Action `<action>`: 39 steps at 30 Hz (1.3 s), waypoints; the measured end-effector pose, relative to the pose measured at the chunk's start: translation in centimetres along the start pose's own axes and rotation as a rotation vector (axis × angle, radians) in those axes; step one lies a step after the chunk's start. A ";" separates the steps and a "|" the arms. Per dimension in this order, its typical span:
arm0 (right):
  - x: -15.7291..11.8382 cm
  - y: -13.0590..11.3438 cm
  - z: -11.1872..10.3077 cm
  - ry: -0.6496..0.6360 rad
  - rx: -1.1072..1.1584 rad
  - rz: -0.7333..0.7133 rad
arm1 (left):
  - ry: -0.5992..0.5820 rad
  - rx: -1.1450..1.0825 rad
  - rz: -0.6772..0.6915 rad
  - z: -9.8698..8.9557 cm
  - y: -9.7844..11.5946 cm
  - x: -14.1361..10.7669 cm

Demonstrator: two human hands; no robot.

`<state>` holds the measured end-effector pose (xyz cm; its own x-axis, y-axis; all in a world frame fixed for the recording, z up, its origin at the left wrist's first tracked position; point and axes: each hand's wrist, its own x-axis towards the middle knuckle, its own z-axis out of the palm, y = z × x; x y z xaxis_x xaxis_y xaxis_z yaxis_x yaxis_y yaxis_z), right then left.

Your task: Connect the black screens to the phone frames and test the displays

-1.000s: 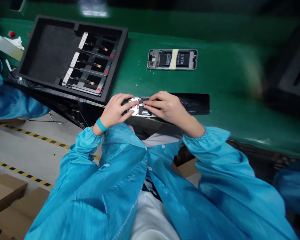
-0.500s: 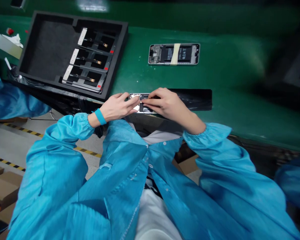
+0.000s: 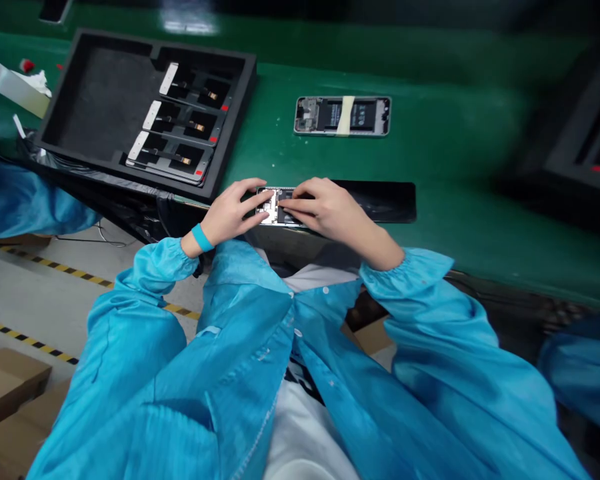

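Observation:
An opened phone frame (image 3: 269, 208) with white metal parts on its left end lies at the bench's front edge. My left hand (image 3: 231, 212), a blue band at its wrist, rests around the frame's left end with fingers apart. From the right, my right hand (image 3: 330, 208) reaches over the frame, its thumb and fingertips pressed together on the dark part near the middle; anything between them is too small to name. A black glossy panel (image 3: 387, 202) lies under and beyond my right hand. Farther back sits another open phone (image 3: 320, 115) with a pale tape strip across its battery.
A black foam tray (image 3: 100, 100) at the left holds several phone screens (image 3: 180, 123) along its right side. Behind its left edge are a bottle (image 3: 17, 88) and white tissue. Blue sleeves of other people show at both sides. A dark tray (image 3: 575, 143) stands at the far right.
My left fingers have spread and drawn back slightly from my right fingertips, uncovering more of the frame's white part. My right hand stays at nearly the same spot. The view has shifted a little.

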<state>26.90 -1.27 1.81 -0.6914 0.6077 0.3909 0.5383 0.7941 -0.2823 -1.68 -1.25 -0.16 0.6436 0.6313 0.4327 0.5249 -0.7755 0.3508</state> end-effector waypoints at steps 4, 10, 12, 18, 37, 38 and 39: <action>-0.1 0.0 0.1 -0.011 0.012 0.021 | -0.031 -0.005 -0.008 -0.2 0.2 0.2; -0.1 -0.2 -0.1 -0.036 0.016 0.042 | -0.160 0.156 0.059 -0.6 0.0 0.5; -0.1 -0.2 -0.1 -0.034 0.038 0.056 | -0.221 0.217 0.105 -1.2 0.2 0.8; 0.1 -0.1 0.0 -0.061 0.068 0.069 | -0.395 0.221 0.165 -2.7 0.9 2.7; -7.2 4.4 -7.2 -0.131 0.061 0.363 | -0.276 -0.155 0.059 1.5 1.7 4.6; -7.7 4.4 -7.2 -0.127 0.065 0.380 | -0.276 -0.149 0.054 1.5 1.8 4.8; -8.1 4.3 -7.2 -0.123 0.069 0.393 | -0.274 -0.142 0.046 1.4 1.9 5.0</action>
<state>38.36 -2.88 3.75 -0.4940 0.8589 0.1352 0.7424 0.4976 -0.4485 3.27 0.44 1.48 0.8013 0.5574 0.2172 0.4209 -0.7834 0.4573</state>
